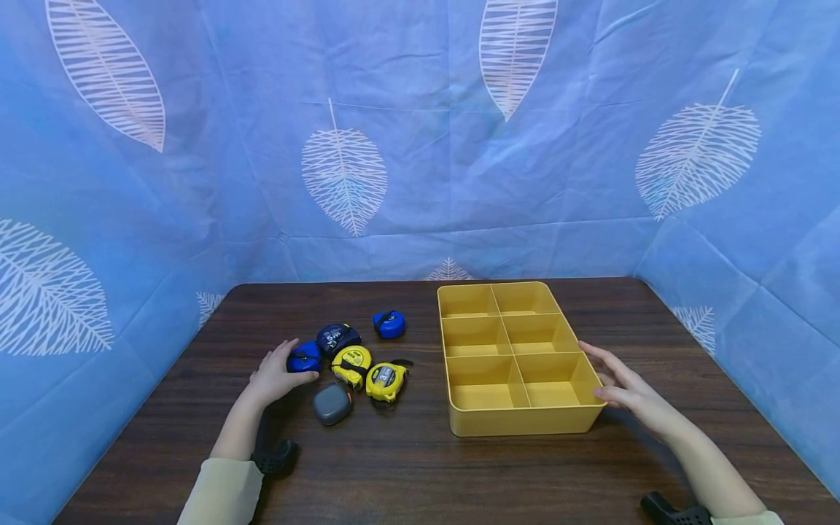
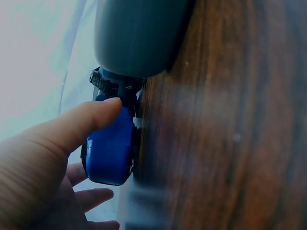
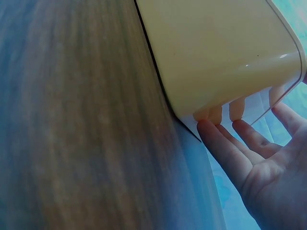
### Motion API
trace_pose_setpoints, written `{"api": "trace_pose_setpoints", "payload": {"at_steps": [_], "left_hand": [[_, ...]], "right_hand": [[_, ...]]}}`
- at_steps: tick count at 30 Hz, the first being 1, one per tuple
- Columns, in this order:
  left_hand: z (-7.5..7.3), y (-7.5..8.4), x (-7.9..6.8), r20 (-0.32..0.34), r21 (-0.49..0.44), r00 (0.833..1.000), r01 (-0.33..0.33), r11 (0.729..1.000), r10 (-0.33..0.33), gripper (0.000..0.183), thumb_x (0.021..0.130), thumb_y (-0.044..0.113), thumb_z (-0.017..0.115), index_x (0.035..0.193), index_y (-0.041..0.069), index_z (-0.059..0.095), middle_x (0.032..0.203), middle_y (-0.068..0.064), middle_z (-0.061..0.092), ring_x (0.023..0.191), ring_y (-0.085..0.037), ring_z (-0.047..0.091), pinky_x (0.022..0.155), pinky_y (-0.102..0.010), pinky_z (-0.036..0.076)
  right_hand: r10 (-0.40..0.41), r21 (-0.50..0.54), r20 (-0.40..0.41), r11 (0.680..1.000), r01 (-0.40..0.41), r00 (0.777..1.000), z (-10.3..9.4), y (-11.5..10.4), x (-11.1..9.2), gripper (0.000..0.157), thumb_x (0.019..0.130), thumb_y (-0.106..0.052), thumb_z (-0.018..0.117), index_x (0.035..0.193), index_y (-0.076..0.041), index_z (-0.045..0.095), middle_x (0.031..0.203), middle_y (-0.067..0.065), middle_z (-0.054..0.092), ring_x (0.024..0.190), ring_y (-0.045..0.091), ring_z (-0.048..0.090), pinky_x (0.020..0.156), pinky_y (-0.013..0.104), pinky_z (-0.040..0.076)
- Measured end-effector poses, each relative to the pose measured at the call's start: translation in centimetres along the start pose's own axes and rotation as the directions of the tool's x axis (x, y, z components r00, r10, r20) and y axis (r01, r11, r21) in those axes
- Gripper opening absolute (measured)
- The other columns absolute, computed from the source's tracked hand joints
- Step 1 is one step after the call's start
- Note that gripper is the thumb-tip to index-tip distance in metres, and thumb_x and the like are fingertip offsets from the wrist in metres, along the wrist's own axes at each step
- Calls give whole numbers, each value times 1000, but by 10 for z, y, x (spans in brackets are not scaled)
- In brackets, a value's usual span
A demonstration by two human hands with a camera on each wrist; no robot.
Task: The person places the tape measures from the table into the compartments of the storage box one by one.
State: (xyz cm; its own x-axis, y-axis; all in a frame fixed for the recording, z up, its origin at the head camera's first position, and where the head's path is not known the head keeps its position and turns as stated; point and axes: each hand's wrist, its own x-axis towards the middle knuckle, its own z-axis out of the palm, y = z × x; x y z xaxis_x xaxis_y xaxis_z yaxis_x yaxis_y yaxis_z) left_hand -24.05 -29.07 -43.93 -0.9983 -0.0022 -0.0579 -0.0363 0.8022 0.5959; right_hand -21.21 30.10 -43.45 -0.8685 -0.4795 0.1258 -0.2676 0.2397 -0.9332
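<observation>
In the head view, my left hand (image 1: 274, 375) reaches round a blue tape measure (image 1: 304, 357) on the table, thumb on the near side and fingers at the far left. The left wrist view has the thumb (image 2: 98, 115) lying over the blue case (image 2: 109, 155), with the other fingers spread loosely beyond it. My right hand (image 1: 626, 386) is at the right wall of a yellow six-compartment box (image 1: 525, 421). Seen from the right wrist, its fairly straight fingertips (image 3: 242, 125) touch the glossy outer wall (image 3: 225, 52).
Beside the left hand sit a dark blue tape measure (image 1: 337, 337), two yellow ones (image 1: 353, 359) and a grey rounded one (image 1: 332, 404). Another blue tape measure (image 1: 390, 324) lies farther back. The dark wooden table (image 1: 407, 481) meets a blue leaf-patterned cloth (image 1: 420, 182) behind.
</observation>
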Motion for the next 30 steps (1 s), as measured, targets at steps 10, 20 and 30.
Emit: {"api": "trace_pose_setpoints", "payload": {"at_steps": [10, 20, 30], "left_hand": [[1, 0, 0, 11, 29, 999, 30, 999, -31, 84, 85, 34, 71, 146, -3, 28, 143, -36, 28, 133, -57, 14, 95, -77, 12], [2, -1, 0, 0, 37, 999, 42, 998, -42, 82, 87, 37, 68, 145, -5, 29, 143, -36, 29, 133, -56, 14, 97, -76, 12], [3, -2, 1, -14, 28, 999, 47, 999, -46, 80, 87, 39, 68, 142, -7, 33, 141, -34, 34, 132, -54, 18, 96, -75, 14]], "right_hand": [[6, -4, -6, 1000, -6, 1000, 1, 0, 0, 66, 97, -6, 45, 153, -6, 12, 148, 29, 14, 115, -1, 50, 78, 33, 51], [10, -11, -8, 1000, -10, 1000, 1, -1, 0, 65, 97, -7, 45, 153, -6, 12, 148, 30, 14, 114, -1, 50, 79, 34, 51], [-11, 2, 3, 1000, 11, 1000, 1, -1, -1, 66, 96, -5, 45, 153, -6, 12, 149, 33, 8, 116, 0, 50, 79, 33, 51]]}}
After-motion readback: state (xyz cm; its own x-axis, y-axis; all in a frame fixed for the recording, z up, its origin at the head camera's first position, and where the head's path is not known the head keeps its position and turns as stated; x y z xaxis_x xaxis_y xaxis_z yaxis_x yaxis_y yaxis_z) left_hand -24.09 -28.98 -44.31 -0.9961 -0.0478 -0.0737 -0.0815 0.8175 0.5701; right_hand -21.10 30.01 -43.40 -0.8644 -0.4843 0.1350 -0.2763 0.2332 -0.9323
